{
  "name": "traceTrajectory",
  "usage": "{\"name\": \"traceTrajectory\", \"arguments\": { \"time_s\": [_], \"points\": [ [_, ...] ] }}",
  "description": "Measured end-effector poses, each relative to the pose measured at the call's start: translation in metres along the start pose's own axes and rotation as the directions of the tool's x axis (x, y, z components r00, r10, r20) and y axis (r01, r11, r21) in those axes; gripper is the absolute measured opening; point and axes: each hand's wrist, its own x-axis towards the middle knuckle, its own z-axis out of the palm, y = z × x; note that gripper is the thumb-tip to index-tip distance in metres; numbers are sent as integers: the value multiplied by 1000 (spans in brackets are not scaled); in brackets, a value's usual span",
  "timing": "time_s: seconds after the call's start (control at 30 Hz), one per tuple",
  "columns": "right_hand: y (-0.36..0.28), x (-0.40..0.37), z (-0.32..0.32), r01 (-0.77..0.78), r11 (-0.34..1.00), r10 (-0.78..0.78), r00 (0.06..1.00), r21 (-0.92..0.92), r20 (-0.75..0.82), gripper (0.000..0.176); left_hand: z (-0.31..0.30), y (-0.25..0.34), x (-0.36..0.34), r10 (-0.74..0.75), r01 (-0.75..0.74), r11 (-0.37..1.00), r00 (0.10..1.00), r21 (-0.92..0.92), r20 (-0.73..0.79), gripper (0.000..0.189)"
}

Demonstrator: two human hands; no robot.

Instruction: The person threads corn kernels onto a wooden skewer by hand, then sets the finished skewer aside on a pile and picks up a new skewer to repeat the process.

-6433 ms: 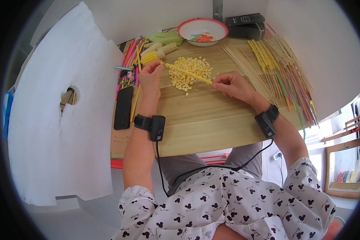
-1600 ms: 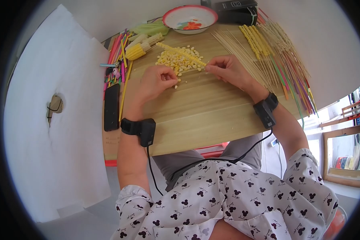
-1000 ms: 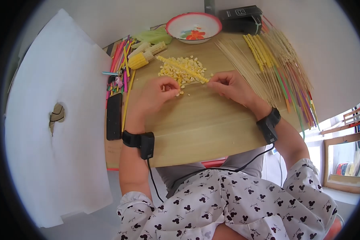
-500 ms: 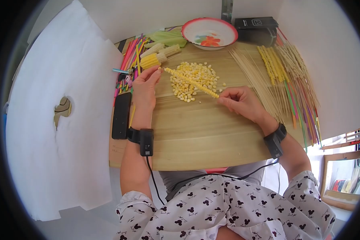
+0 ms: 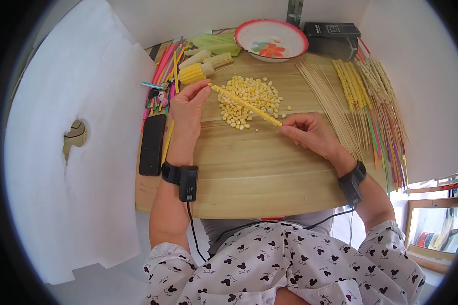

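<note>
A thin skewer threaded with yellow corn kernels [image 5: 247, 105] slants across the middle of the table, from upper left to lower right. My right hand [image 5: 308, 131] is closed around its lower right end, thumb and fingers pinched together; the bare stick there is hidden in the grip. At the upper left tip, my left hand [image 5: 189, 104] pinches a small corn kernel [image 5: 210, 84] between thumb and forefinger, touching the tip. Beneath the skewer lies a heap of loose corn kernels [image 5: 239, 116].
Behind my left hand are corn cobs [image 5: 192, 74] and green husk [image 5: 216, 43]. A red-rimmed bowl [image 5: 269, 57] stands at the back. Bare skewers [image 5: 323, 94] and filled corn skewers [image 5: 348, 81] lie to the right. A black phone [image 5: 152, 147] rests at left, below coloured sticks [image 5: 165, 66].
My left thumb and forefinger, with the kernel, have come up from just left of the skewer's tip to touch it. My right hand keeps its hold; the view has shifted slightly.
</note>
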Motion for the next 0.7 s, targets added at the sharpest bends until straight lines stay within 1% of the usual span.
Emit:
{"name": "traceTrajectory", "arguments": {
  "time_s": [0.2,0.37,0.7],
  "points": [
    [0,1,0,-11,1000,11,1000,-23,-11,12,2,2,-1,8,-8,1000,1000,6,-8,24],
    [0,2,1,-18,1000,18,1000,-15,-11,12,3,1,-2,43,-42,998,999,36,-21,24],
    [-3,2,3,-35,999,35,999,-3,-3,11,1,-1,-1,40,-39,999,999,35,-29,23]
  ]
}}
